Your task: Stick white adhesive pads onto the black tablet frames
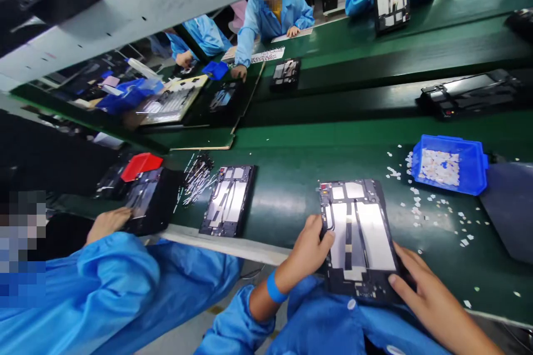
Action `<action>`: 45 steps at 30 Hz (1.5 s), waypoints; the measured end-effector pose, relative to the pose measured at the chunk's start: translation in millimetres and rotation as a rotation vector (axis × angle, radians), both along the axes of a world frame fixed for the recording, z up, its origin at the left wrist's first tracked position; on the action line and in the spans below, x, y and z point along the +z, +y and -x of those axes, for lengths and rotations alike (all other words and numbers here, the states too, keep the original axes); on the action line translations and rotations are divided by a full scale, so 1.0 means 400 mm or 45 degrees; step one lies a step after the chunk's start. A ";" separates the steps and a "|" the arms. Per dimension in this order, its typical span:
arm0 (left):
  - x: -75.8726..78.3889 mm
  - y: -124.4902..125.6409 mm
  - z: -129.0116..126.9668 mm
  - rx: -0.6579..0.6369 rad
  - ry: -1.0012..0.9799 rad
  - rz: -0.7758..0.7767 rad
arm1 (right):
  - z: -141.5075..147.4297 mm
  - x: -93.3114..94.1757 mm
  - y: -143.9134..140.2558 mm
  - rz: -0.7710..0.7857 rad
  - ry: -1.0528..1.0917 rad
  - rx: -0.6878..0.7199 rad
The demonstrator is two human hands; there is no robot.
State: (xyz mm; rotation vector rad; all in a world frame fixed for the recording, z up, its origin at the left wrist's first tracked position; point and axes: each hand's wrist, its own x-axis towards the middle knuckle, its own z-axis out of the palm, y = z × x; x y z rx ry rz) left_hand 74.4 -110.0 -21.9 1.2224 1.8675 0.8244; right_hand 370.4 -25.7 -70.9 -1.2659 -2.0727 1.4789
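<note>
A long green conveyor belt [291, 188] carried the work, with a pale edge strip running along its near side. On it lay an opened tablet [358, 236], back cover off, its near end overhanging the belt's edge. To the left lay a second opened tablet [229, 199], and just beside that a heap of thin metal strips [197, 176]. Farther left sat a dark device [145, 199] with a red tray [140, 165] near it. To the right stood a blue plastic bin [449, 163] holding small white pieces, with more white scraps [433, 205] scattered over the belt around it. A grey sheet [510, 208] lay at the right edge.
</note>
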 end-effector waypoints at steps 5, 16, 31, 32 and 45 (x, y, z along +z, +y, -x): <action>0.015 0.043 0.018 -0.124 0.110 -0.036 | -0.053 0.008 0.002 0.044 -0.113 -0.072; 0.001 0.220 0.121 -0.205 0.589 -0.286 | 0.117 0.185 0.131 -0.126 0.019 -0.037; -0.037 0.166 0.041 0.148 0.132 -0.472 | 0.412 0.137 0.263 0.051 0.213 0.160; -0.034 0.158 0.033 0.178 0.105 -0.438 | 0.409 0.133 0.264 0.073 0.219 0.124; -0.004 0.175 0.008 0.449 -0.302 -0.287 | 0.402 0.134 0.225 -0.596 0.127 0.228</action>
